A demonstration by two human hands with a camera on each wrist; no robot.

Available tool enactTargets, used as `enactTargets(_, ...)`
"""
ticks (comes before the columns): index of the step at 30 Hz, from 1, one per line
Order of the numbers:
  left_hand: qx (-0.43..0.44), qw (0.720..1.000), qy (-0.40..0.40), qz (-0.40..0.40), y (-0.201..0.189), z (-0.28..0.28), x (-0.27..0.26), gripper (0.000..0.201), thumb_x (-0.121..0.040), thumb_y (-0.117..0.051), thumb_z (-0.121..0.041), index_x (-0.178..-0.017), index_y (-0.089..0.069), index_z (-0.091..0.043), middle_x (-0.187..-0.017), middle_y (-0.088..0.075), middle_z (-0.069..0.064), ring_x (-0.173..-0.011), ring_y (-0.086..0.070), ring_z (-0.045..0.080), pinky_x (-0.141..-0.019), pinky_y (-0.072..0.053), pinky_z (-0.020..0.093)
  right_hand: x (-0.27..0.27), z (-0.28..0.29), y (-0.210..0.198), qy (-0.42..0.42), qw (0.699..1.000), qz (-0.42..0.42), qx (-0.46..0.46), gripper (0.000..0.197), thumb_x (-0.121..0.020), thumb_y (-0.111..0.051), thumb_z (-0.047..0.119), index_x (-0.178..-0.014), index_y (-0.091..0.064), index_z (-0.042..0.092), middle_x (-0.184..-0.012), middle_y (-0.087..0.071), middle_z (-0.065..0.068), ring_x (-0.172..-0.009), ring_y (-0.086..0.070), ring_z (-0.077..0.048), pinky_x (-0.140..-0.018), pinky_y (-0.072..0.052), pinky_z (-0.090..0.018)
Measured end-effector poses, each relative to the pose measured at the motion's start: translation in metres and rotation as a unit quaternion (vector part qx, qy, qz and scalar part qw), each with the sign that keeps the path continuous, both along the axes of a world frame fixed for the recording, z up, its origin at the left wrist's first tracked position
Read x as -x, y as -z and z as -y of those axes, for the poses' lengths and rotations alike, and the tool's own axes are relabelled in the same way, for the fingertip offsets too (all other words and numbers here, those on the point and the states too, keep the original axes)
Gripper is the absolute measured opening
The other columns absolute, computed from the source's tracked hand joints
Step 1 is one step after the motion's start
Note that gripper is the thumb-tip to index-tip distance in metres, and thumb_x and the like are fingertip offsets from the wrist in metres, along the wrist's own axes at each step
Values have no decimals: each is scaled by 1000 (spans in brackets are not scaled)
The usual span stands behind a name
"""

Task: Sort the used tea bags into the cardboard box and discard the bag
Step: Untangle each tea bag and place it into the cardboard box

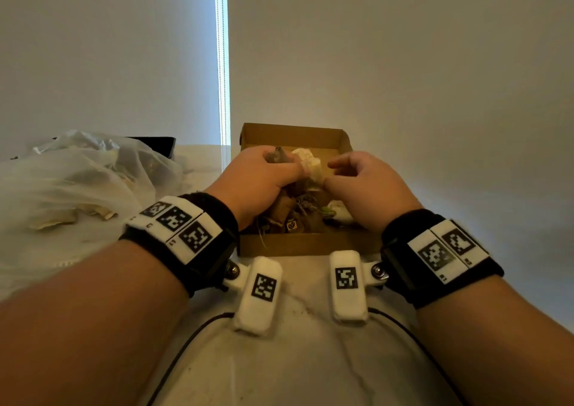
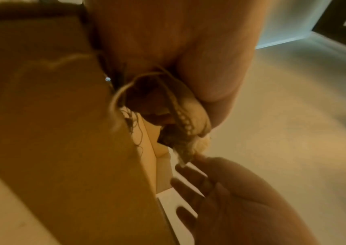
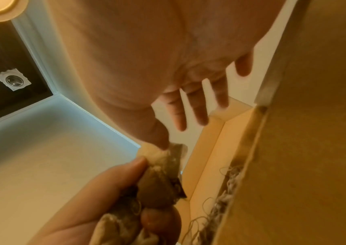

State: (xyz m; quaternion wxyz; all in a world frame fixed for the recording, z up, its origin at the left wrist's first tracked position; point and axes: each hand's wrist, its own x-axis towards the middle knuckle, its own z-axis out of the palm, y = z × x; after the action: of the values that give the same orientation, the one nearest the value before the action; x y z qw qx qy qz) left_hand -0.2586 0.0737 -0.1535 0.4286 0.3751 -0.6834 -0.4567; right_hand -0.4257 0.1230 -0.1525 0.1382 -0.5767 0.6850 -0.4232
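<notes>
Left hand [image 1: 262, 172] fingers clench tea bags [image 1: 306, 161] over cardboard box [image 1: 289, 133]; right hand [image 1: 369, 185] seemingly released.

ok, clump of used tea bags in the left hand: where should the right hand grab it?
Pinch the pale crumpled end that sticks out past the left hand toward the right hand, coming in from the right side. The rest of the clump is wrapped in the left fingers, over the cardboard box, so only that end is exposed.

Dim warm light, bright window strip behind; wrist views blurred, edges warped.
</notes>
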Motion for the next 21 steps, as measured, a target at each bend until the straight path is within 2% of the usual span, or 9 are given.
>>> enactTargets(2, 3, 1000, 20, 1, 0, 0, -2, 18, -93, -68, -31, -97, -70, -14, -86, -74, 12, -72, -73, 23, -66, -63, 34, -4, 1, 2, -29, 997, 59, 50, 23, -88, -70, 38, -109, -67, 28, -100, -69, 10, -91, -66, -8, -68, -49, -21)
enactTargets(4, -10, 1000, 27, -12, -1, 0, -2, 15, -94, -67, -29, -94, -68, -14, -75, -71, 9, -58, -69, 16, -51, -57, 27, -6, 2, 4, -40, 995, 66, 58, 11, -88, -71, 35, -95, -70, 27, -91, -72, 6, -86, -67, -12, -67, -48, -23)
enactTargets(5, -13, 999, 25, -17, 0, 0, -2, 14, -94, -67, -28, -94, -68, -14, -73, -70, 7, -55, -68, 12, -49, -54, 23, -7, 2, 4, -45, 995, 74, 57, 9, -89, -71, 34, -89, -71, 25, -89, -72, 3, -85, -68, -16, -67, -50, -26)
enactTargets(8, -20, 999, 23, -20, 1, 1, -1, 17, -93, -68, -28, -100, -70, -13, -84, -74, 9, -66, -73, 18, -55, -57, 24, -5, 2, 6, -53, 990, 117, 59, 8, -89, -70, 27, -84, -70, 21, -86, -73, -4, -79, -69, -23, -71, -58, -36)
enactTargets(10, -30, 998, 27, -37, 1, 0, -1, 14, -92, -69, -26, -103, -72, -18, -84, -76, 5, -67, -73, 15, -55, -57, 26, -4, 2, 7, -49, 984, 158, 68, 9, -91, -67, 22, -83, -68, 19, -81, -71, -4, -69, -65, -17, -65, -57, -32)
enactTargets(12, -30, 998, 15, -51, 3, 3, 0, 14, -91, -70, -25, -104, -73, -21, -93, -77, 6, -80, -75, 19, -66, -62, 34, -2, 3, 7, -42, 977, 195, 79, 10, -92, -66, 18, -83, -67, 18, -79, -70, -3, -63, -63, -12, -58, -53, -26)
enactTargets(15, -32, 997, -14, -65, 4, 7, -1, 14, -91, -70, -23, -105, -75, -23, -104, -74, 8, -93, -73, 26, -78, -63, 44, 1, 6, 6, -39, 965, 246, 82, 7, -94, -65, 15, -87, -66, 16, -86, -71, -8, -68, -66, -18, -57, -54, -26)
enactTargets(18, -41, 998, -16, -55, 5, 7, 0, 12, -92, -69, -24, -102, -74, -20, -101, -74, 10, -90, -74, 27, -77, -63, 47, 1, 7, 7, -37, 962, 255, 86, 6, -94, -64, 13, -90, -66, 17, -91, -72, -9, -72, -67, -18, -54, -52, -23)
enactTargets(21, -22, 999, -10, -26, 5, 5, 2, 15, -91, -70, -32, -99, -72, -19, -92, -73, 8, -76, -74, 19, -61, -61, 30, 0, 7, 6, -45, 958, 267, 95, 7, -93, -64, 10, -92, -65, 17, -88, -71, -7, -66, -67, -14, -52, -51, -22)
